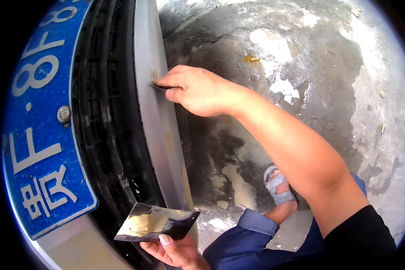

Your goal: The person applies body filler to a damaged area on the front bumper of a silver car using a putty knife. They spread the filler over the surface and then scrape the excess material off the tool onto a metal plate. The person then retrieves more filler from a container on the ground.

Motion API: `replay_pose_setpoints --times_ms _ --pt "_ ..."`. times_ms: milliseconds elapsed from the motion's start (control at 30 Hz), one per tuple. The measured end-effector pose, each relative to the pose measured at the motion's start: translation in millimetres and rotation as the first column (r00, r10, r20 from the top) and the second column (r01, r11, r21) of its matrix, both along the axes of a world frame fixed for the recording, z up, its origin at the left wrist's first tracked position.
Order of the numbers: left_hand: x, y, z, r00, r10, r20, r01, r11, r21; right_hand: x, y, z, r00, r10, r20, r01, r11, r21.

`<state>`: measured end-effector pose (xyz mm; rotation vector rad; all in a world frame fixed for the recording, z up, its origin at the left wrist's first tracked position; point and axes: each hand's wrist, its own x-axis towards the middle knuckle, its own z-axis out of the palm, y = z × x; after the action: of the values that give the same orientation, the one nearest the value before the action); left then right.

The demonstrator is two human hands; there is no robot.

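While the left hand [177, 253] held a dark flat plate [179, 229] with tan putty [139, 224] on it at the bottom of the frame, left of the middle, the right hand [197, 90] pinched a thin scraper [159, 86] against the silver car bumper [159, 123] in the upper middle. Near those fingertips, a small tan smear [153, 74] sat on the bumper. Black grille bars [105, 90] and a blue license plate [40, 118] filled the left side.
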<state>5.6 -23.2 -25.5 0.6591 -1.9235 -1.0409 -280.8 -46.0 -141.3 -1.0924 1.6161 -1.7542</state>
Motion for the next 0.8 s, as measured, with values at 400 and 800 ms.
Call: replay_pose_setpoints --times_ms 400,800 --pt "-15 20 3 0.998 0.046 -0.044 -0.049 0.996 -0.071 41 20 -12 0.994 0.077 0.079 -0.077 0.997 0.000" --pt "1 17 3 0.999 -0.001 -0.034 0.002 1.000 0.006 1 -22 -33 0.880 -0.403 -0.251 0.296 0.879 -0.374"
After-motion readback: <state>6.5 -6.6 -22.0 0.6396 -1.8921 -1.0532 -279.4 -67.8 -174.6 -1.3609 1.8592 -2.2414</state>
